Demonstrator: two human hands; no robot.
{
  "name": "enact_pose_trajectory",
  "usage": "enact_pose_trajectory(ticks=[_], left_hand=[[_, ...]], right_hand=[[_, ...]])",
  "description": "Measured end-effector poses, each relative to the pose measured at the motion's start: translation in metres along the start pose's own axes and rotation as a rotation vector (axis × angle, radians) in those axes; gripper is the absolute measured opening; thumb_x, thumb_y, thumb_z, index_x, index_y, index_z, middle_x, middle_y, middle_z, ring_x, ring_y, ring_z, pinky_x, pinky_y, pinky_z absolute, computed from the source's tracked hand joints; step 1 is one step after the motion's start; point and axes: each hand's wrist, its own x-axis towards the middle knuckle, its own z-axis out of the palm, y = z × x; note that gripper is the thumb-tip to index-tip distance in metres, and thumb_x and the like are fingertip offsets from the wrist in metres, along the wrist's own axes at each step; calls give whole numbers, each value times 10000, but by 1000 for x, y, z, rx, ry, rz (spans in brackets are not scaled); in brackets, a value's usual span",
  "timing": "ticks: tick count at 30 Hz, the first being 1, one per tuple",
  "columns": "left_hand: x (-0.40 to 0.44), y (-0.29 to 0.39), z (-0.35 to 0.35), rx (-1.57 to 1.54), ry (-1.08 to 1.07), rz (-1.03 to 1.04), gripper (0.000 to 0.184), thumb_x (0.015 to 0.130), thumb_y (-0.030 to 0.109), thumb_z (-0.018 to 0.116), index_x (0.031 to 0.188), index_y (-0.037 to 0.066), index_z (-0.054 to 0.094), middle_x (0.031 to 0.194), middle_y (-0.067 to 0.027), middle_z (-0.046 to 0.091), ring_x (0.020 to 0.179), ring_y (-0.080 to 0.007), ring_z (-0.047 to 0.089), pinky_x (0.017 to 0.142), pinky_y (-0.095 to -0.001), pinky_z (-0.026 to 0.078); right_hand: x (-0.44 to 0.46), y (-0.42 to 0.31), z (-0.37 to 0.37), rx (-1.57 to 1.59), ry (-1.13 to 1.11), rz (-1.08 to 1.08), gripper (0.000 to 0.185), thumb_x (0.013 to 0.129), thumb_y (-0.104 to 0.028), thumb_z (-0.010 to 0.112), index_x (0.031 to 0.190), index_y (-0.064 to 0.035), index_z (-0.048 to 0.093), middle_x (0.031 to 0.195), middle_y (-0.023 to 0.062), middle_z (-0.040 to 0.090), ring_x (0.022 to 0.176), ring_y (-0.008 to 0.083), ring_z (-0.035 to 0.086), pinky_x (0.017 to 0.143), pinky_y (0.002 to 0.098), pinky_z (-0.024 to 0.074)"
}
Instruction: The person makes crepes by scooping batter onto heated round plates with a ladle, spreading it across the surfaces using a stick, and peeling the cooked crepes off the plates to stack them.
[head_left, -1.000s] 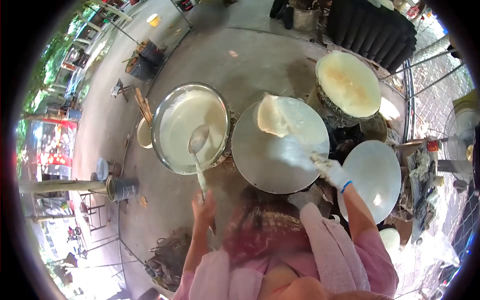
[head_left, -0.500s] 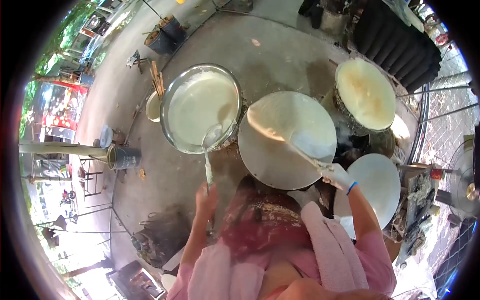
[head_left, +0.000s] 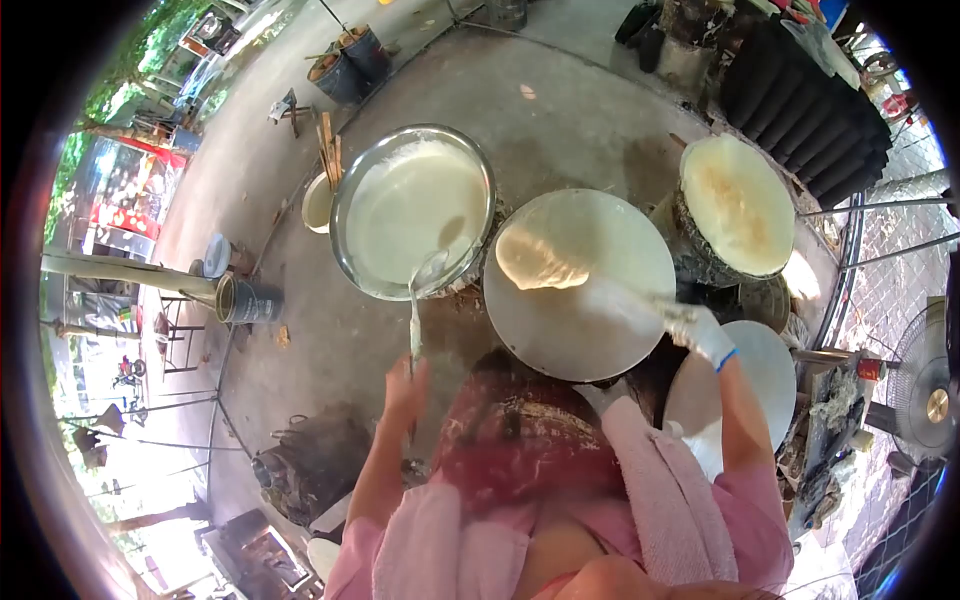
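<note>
My left hand is closed around the handle of a metal ladle. The ladle's bowl rests by the near rim of a wide steel basin of pale, creamy batter. My right hand, in a whitish glove with a blue cuff, grips a batter-caked stick-like tool. That tool reaches over a round griddle, and its far end is smeared by motion. Pale batter coats the far part of the griddle, with a tan, brightly lit patch at its left.
At the right, another round top carries a pale sheet with browned spots. A white round surface lies beside my right forearm. A fan stands far right; dark corrugated sheets are behind. A bucket stands left.
My right hand has moved slightly right and up, drawing the tool across the griddle. My left hand and the ladle stay nearly in place. The whole view has shifted a little.
</note>
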Motion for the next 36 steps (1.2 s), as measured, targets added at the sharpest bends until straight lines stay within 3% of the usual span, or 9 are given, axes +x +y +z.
enact_pose_trajectory(ticks=[4,9,13,22,25,28,31,34,36], left_hand=[[33,18,10,-5,-1,98,274,969,260,571,914,-8,556,633,-163,531,583,-210,508,566,-394,428],[73,50,25,146,-99,177,302,967,257,558,1082,-23,550,800,-281,612,787,-420,612,709,-486,475],[100,43,48,399,-130,428,350,958,257,554,1149,-36,532,844,-293,646,889,-468,638,753,-544,502],[30,23,-1,730,-439,402,197,983,213,481,1015,21,509,822,-237,670,733,-412,665,651,-523,536],[28,-90,35,638,-495,704,261,966,267,513,930,15,569,795,-256,637,763,-436,636,662,-513,519],[-2,-39,31,582,-611,600,234,957,256,532,966,33,606,796,-213,643,738,-362,653,624,-457,501],[12,12,-3,242,-662,395,188,944,214,562,1019,51,619,796,-171,630,715,-271,647,599,-413,472],[35,-3,-40,-26,-451,489,136,922,139,616,1021,45,608,733,-111,577,643,-195,571,572,-352,434],[60,-18,-62,-142,-261,569,103,925,108,635,992,41,595,685,-46,536,595,-153,500,551,-301,403]], right_hand=[[34,-10,21,-163,41,12,434,918,-142,681,1330,-42,592,821,-51,602,591,46,451,518,196,384],[-20,-3,38,-99,-87,165,396,914,-124,692,1297,-47,626,799,-49,590,618,51,466,539,212,386],[-7,7,24,-140,239,-96,419,921,-110,669,1330,-54,601,820,-67,593,615,48,452,541,211,379],[-29,31,74,-219,-10,207,341,920,-113,660,1260,-94,654,687,-63,548,519,40,431,419,198,301],[-92,39,105,-66,80,194,447,908,-146,675,1337,-56,589,824,-50,581,584,46,451,480,195,373],[-92,138,155,623,179,-68,445,916,-159,679,1335,-52,576,1029,11,642,688,52,539,563,189,449],[-70,112,253,682,168,-96,402,941,-211,644,1240,47,569,1187,144,632,822,108,593,700,205,492],[3,70,338,821,75,-152,327,965,-320,620,1200,-92,624,727,-15,570,525,91,505,415,243,401],[59,50,385,799,204,-70,341,962,-459,578,1065,-141,647,709,9,608,471,104,509,394,269,421]])
